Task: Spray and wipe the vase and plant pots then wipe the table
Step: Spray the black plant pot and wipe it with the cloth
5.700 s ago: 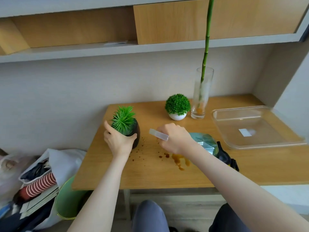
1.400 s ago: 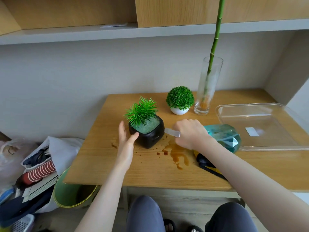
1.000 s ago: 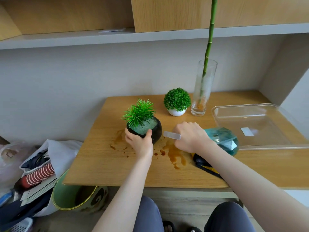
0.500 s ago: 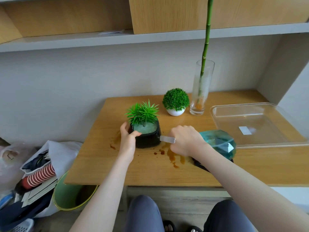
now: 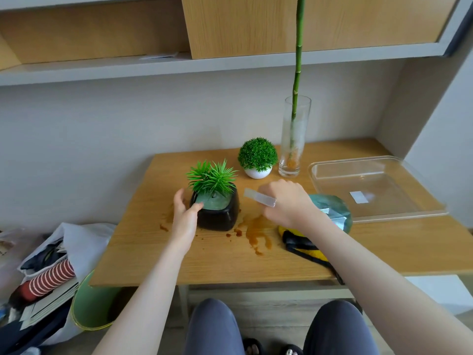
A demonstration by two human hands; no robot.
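the left hand (image 5: pixel 184 216) sits at the centre of the frame against the left side of the black pot (image 5: pixel 217 213), thumb hooked over the rim onto the green insert, fingers loosely spread along the wall. half a second ago it gripped the same corner more tightly; a second ago it cupped the pot from the front, with the pot tipped. so the pot has been turned and is now set flat on the table (image 5: pixel 256 262) again, its spiky plant (image 5: pixel 212 178) upright.

the right hand (image 5: pixel 289 203), just right of centre, is wrapped around the teal spray bottle (image 5: pixel 330 213), the clear nozzle (image 5: pixel 259 198) pointing left at the pot's right face. it has held this aim through the last second or so, while the pot turned in front of it. whether the trigger is pressed cannot be told.

i judge the spraying of this pot to be going side by side, with wiping not yet begun: the yellow and black cloth (image 5: pixel 302 244) lies untouched under the right forearm, lower right of centre. brown spills (image 5: pixel 258 234) lie on the wood in front of and beside the pot, so the table wipe is also ahead. the white pot (image 5: pixel 257 172) with its round bush and the glass vase (image 5: pixel 293 139) stand behind, upper right of centre, not being handled.
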